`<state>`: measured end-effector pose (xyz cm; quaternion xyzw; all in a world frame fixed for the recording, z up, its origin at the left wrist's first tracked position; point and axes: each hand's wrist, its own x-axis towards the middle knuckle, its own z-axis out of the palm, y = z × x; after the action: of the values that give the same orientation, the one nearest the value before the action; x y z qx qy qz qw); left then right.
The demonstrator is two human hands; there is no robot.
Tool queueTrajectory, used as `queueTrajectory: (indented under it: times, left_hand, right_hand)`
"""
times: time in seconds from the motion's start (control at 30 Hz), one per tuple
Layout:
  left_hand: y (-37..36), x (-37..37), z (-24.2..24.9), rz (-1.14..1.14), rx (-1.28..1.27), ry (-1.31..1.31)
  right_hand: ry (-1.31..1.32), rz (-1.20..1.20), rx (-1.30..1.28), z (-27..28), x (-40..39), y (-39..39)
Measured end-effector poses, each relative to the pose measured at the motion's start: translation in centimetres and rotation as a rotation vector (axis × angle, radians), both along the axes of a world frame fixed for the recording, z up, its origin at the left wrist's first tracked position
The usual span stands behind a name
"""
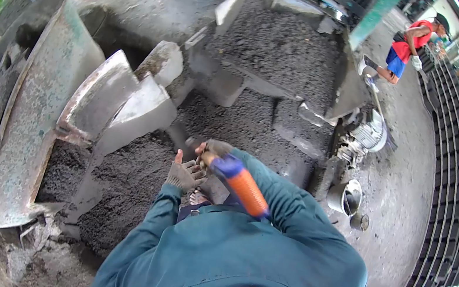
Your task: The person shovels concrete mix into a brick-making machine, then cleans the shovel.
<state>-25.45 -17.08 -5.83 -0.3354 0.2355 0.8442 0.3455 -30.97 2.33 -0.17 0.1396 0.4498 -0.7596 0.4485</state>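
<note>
My left hand (185,175), in a grey fingerless glove, is open with the fingers apart, palm turned towards the shaft and holding nothing. My right hand (216,148), gloved too, is closed around the wooden shaft of what looks like a shovel (246,190). Its orange and blue grip end points back at my chest. Past my hand, the tool's grey far end is blurred against the dark mix. Dark, damp, crumbly mix (132,179) lies in front of me and to the left.
Curved metal panels (39,109) and pale slabs (139,109) stand on the left. A larger mix heap (282,47) lies ahead. To the right are a motor (368,133), a bucket (345,197) and rows of dark blocks (451,147). A person in red (413,43) bends beside the blocks.
</note>
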Motion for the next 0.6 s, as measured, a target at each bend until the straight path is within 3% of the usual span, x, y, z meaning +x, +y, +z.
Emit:
queueTrajectory:
  times: [0.1,0.17,0.23,0.27,0.3,0.33,0.37,0.4,0.43,0.47,0.5,0.53,0.57,0.6]
  left_hand:
    - [3.8,-1.2,-4.4,0.008,0.221,-0.059]
    - [3.6,-2.2,-13.0,0.129,0.385,-0.065]
    - [2.8,0.1,-17.7,0.141,0.494,0.030]
    - [4.5,1.3,-18.4,0.083,0.535,0.136]
    - [7.6,3.8,-12.5,0.159,-0.029,-0.024]
    - [9.2,5.9,-10.2,0.154,-0.089,-0.143]
    - [10.2,7.7,-12.3,0.223,-0.166,-0.138]
    - [9.8,9.1,-16.6,0.227,-0.056,-0.122]
    - [11.4,11.3,-16.3,0.235,-0.103,-0.117]
    - [12.6,13.2,-15.2,0.254,-0.149,-0.112]
    - [13.5,13.9,-14.2,0.221,-0.162,-0.116]
    - [16.3,14.9,-13.1,0.175,-0.159,-0.119]
    - [18.2,15.4,-10.1,0.208,-0.153,-0.143]
    - [19.2,15.1,-8.3,0.098,-0.097,-0.099]
  right_hand:
    - [0.272,-0.092,-0.096,11.5,9.2,6.4]
    - [0.487,-0.262,-0.003,16.7,15.7,12.7]
    - [0.542,-0.560,0.112,16.7,21.4,20.6]
    - [0.365,-0.831,-0.165,13.3,23.8,26.8]
    - [0.491,-0.919,-0.047,12.7,27.3,30.5]
    - [0.616,-1.008,0.083,12.8,31.2,33.0]
    - [0.700,-0.979,0.229,12.9,35.0,34.2]
    - [0.766,-0.965,0.636,11.2,38.3,34.9]
    - [0.806,-0.957,0.717,15.6,40.5,32.2]
    - [0.523,-0.953,0.791,12.4,43.0,32.8]
    - [0.491,-1.072,1.005,11.5,44.5,32.0]
    - [0.376,-1.040,1.397,5.5,49.0,34.3]
    - [0.373,-1.136,1.570,3.9,50.7,34.1]
    - [0.241,-1.299,1.259,1.7,53.2,34.6]
